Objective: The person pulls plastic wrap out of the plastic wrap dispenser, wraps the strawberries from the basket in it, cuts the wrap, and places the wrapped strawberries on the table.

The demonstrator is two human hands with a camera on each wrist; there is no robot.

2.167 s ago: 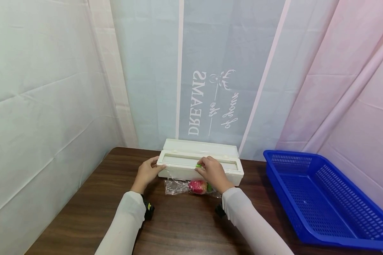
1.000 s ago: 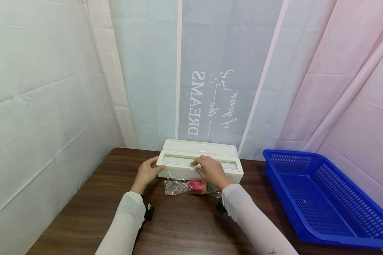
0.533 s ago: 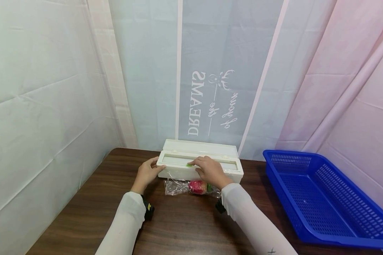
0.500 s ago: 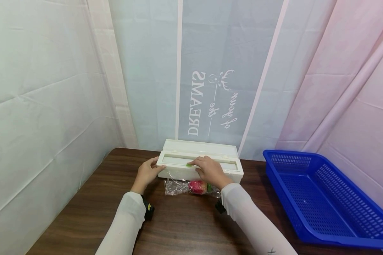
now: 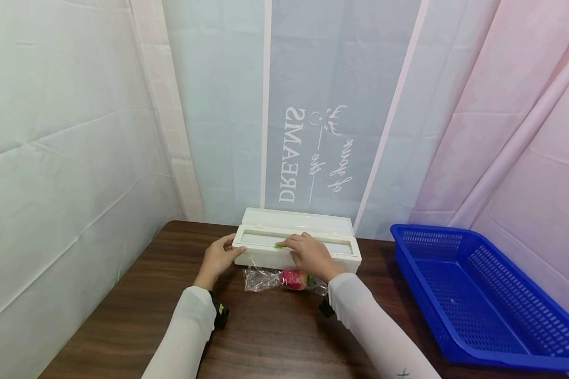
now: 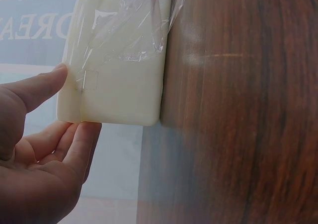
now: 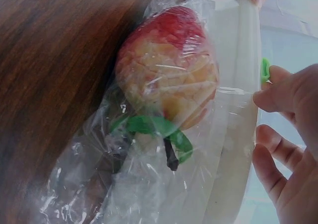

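Note:
A white cling-film dispenser box [image 5: 346, 258] lies at the back of the dark wooden table [image 5: 275, 337]. My left hand [image 5: 220, 255] grips its left end, thumb on top [image 6: 44, 85] and fingers round the end of the box [image 6: 124, 75]. My right hand [image 5: 308, 252] rests over the box's top, its fingertips on the green slider [image 5: 280, 245] in the slot, also in the right wrist view [image 7: 265, 70]. Just in front of the box lies a red and yellow fruit [image 7: 169, 75] with a green leaf [image 7: 154, 127], covered in clear film [image 5: 261, 278] that runs up to the box.
A blue plastic basket [image 5: 436, 229] stands on the table's right side, with nothing in it. White and pink sheets hang close behind and on both sides. The table's left edge is near my left arm.
My right hand has slid the green slider leftward along the box's slot, from near the middle toward the left end. The left hand, box and fruit stayed put.

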